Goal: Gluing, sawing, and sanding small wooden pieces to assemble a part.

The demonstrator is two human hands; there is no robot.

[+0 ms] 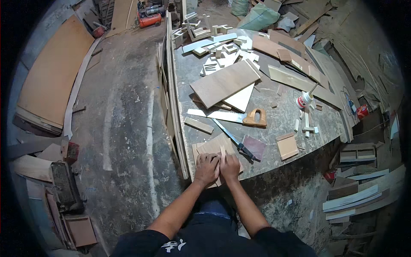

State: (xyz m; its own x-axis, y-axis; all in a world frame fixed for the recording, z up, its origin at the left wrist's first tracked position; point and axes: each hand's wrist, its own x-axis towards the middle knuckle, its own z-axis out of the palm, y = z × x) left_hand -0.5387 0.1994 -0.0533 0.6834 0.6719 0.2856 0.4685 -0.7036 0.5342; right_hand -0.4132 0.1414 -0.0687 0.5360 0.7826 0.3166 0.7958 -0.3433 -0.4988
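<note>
At the near edge of the workbench, a light wooden board [216,144] lies under both of my hands. My left hand [207,168] presses on it with fingers bent and close together, gripping its near part. Beside it, touching or nearly so, my right hand [230,166] is closed around a thin wooden strip [222,150] whose far end sticks out past the fingers. The strip's lower part is hidden by the hands. Just beyond lie a narrow saw with a dark handle [245,151], a dark reddish square sheet [254,146] and a short wood block [199,125].
A wooden-handled handsaw [255,118] lies mid-bench near a brown panel [226,82]. A white glue bottle [304,100] and a small wooden tray-like piece [287,146] are at right. Wood offcuts [209,47] pile up at the far end; tall boards [171,94] line the left edge.
</note>
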